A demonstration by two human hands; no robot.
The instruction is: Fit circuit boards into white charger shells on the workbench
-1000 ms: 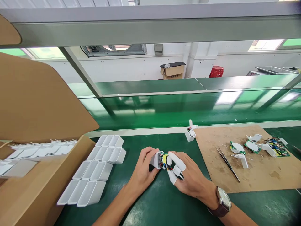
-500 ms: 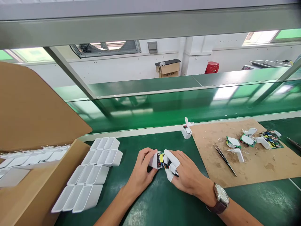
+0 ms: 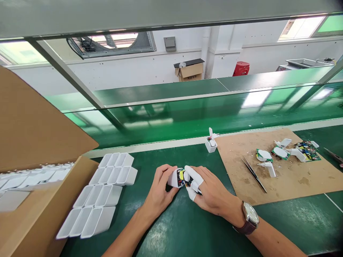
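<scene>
My left hand (image 3: 160,185) is closed round a white plastic housing (image 3: 173,178) over the green table. Facing it, my right hand (image 3: 207,189), with white covers on thumb and finger, pinches a circuit board (image 3: 184,176) with a yellow part. The board sits at the housing's open end; how deep it reaches inside is hidden. Rows of white housings (image 3: 105,194) stand to the left of my hands. Beyond my right hand, a white housing (image 3: 211,145) holds a board and an upright white piece.
An open cardboard box (image 3: 40,228) with white parts fills the left side. On the right, a brown cardboard sheet (image 3: 241,150) bears tweezers (image 3: 254,174), circuit boards (image 3: 280,152) and white pieces. Pliers (image 3: 333,157) lie at the far right. A metal frame crosses above.
The camera view has tilted and shifted slightly. Both hands keep hold of the housing and the board, and the board's yellow part shows a little more plainly.
</scene>
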